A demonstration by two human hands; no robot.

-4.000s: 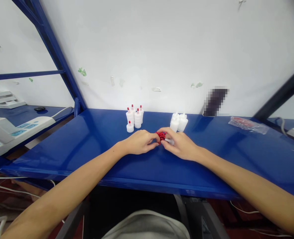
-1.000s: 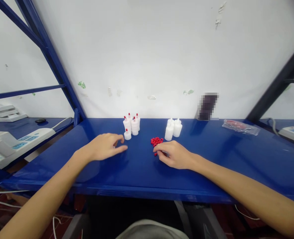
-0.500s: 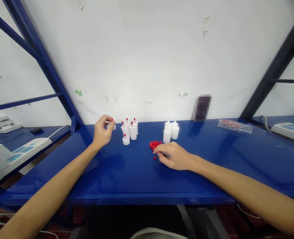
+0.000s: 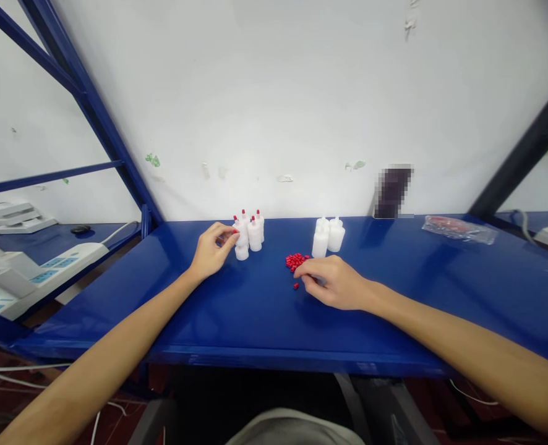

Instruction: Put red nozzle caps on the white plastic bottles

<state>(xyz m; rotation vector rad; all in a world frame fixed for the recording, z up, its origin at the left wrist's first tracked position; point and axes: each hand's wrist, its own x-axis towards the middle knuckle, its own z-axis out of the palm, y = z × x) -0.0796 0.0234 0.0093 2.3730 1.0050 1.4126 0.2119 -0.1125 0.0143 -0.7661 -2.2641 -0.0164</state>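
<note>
Several white bottles with red tips (image 4: pixel 255 235) stand in a group on the blue table, left of the middle. At the left of that group my left hand (image 4: pixel 213 248) pinches a small red cap (image 4: pixel 235 231); whether a bottle part hangs from it is hard to make out. A low white bottle (image 4: pixel 242 253) stands just right of my fingertips. My right hand (image 4: pixel 332 281) is at the near edge of a heap of small red caps (image 4: pixel 295 261), thumb and index finger close together; anything between them is hidden. One loose red cap (image 4: pixel 295 286) lies nearer. White bottles without red tips (image 4: pixel 320 243) stand behind my right hand.
A pixelated dark object (image 4: pixel 392 193) leans on the wall. A clear plastic bag (image 4: pixel 459 229) lies at the back right of the blue table (image 4: pixel 237 334). Power strips (image 4: pixel 51 272) lie beyond the blue frame at the left, with another at the far right.
My left hand has moved right with the red cap, up to the red-tipped bottles. My right hand has stayed by the heap. The camera view has shifted slightly.
</note>
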